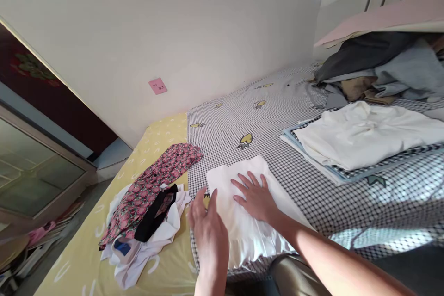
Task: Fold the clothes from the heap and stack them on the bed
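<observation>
Open checked sheet (277, 115) beyond the white cloth (225, 180); floral heap (152, 185) close left, folded stack (364, 134) right.

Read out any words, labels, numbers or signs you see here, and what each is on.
Pink sticky note on the white wall: dark handwritten marks, too small and blurred to read.
No other text shows; the checked bedsheet bears only pictures.
</observation>
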A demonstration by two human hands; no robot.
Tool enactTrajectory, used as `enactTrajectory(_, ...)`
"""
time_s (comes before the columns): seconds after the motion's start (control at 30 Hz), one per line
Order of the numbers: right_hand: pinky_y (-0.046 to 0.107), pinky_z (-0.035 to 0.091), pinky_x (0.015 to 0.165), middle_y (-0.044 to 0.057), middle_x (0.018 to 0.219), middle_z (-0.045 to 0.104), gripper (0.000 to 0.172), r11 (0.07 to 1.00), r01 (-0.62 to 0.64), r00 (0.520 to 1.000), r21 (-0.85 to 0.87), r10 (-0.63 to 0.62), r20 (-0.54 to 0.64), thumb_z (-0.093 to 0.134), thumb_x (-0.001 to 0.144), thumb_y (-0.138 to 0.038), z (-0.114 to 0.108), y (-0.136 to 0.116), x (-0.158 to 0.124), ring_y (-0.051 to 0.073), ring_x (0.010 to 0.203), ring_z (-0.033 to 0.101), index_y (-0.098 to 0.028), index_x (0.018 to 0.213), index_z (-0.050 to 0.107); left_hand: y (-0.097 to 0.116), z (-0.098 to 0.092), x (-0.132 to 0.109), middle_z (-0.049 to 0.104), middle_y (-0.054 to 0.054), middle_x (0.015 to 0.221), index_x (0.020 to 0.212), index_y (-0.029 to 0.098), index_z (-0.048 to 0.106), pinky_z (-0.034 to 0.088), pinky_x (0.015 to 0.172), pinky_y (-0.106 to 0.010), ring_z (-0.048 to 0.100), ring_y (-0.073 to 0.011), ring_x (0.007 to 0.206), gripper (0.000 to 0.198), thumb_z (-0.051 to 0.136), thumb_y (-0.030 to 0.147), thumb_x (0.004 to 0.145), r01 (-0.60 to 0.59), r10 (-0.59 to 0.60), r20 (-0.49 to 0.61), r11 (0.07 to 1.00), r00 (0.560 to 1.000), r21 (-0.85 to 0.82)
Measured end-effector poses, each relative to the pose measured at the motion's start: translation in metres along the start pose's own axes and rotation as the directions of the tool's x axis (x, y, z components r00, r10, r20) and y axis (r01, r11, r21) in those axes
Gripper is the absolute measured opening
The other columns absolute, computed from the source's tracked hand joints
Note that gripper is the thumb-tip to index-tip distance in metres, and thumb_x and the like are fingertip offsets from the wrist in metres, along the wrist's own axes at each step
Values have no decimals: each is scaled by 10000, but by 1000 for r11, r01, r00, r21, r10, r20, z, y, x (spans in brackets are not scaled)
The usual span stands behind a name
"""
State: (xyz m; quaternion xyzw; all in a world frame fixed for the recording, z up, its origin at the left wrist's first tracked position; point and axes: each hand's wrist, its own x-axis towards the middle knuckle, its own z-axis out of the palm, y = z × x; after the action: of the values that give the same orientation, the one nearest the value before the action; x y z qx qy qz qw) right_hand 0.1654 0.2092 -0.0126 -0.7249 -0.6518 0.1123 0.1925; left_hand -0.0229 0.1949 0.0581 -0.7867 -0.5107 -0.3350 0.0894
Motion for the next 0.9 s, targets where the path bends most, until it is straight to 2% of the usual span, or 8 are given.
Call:
enactTrajectory(0.1,676,-9,1257,-16,1724,296,610,1000,18,1000,26,-17,-11,339,1032,-626,-4,-1,-1,336,1613,123,-421,1604,380,12,42,13,459,-140,1637,1499,230,540,305,1265,-593,373,-293,1545,579,320,96,980,-176,165,170,983,972,53)
enactTrajectory(0.2,670,-12,1258,-13,1723,298,613,998,29,999,63,-28,-15,331,1035,-626,-8,-2,-1,335,1613,124,-404,1603,392,2,86,8,460,-188,1621,1528,182,494,360,1217,-636,405,-335,1523,518,360,223,1029,-85,40,307,987,951,135)
enactTrajectory(0.3,664,-31,1257,-15,1720,307,609,995,28,999,94,-26,-25,325,1039,-616,-9,-1,-1,330,1613,121,-398,1604,391,-10,107,0,412,-163,1648,1559,233,439,350,1205,-667,399,-332,1526,517,344,325,1058,-18,-45,308,980,950,199)
enactTrajectory(0.47,667,-40,1254,-8,1726,294,605,995,28,1000,101,-26,-17,324,1041,-607,-11,-4,-2,329,1616,103,-396,1604,393,-9,106,-2,395,-151,1660,1559,251,432,304,1221,-680,395,-323,1529,514,336,337,1062,-36,-29,291,976,956,217)
enactTrajectory(0.6,677,40,1255,-12,1729,284,611,993,80,990,88,-89,109,421,1022,-574,-27,7,3,344,1611,125,-414,1609,371,-5,105,-2,396,-153,1658,1566,250,424,282,1231,-678,394,-322,1531,523,345,355,1060,-24,-35,273,978,961,209)
enactTrajectory(0.7,657,61,1266,-27,1705,342,600,990,139,986,-1,-138,95,413,1038,-518,-45,39,8,317,1599,198,-438,1624,317,-2,105,-2,384,-158,1660,1569,231,418,284,1231,-678,393,-327,1530,530,347,351,1057,-14,-43,277,979,960,202)
enactTrajectory(0.77,699,19,1252,-37,1698,351,563,991,58,998,-119,-55,25,369,1056,-490,-54,69,12,331,1604,172,-441,1616,336,1,103,-2,391,-157,1657,1567,223,421,275,1239,-674,404,-326,1524,530,344,348,1057,-3,-57,281,978,958,208)
enactTrajectory(0.9,727,135,1234,-60,1720,280,560,981,-52,998,-189,56,13,304,1065,-534,-53,113,14,355,1598,187,-434,1614,345,7,100,0,388,-135,1663,1564,236,428,264,1257,-648,404,-312,1526,523,336,334,1059,24,-90,287,974,954,225)
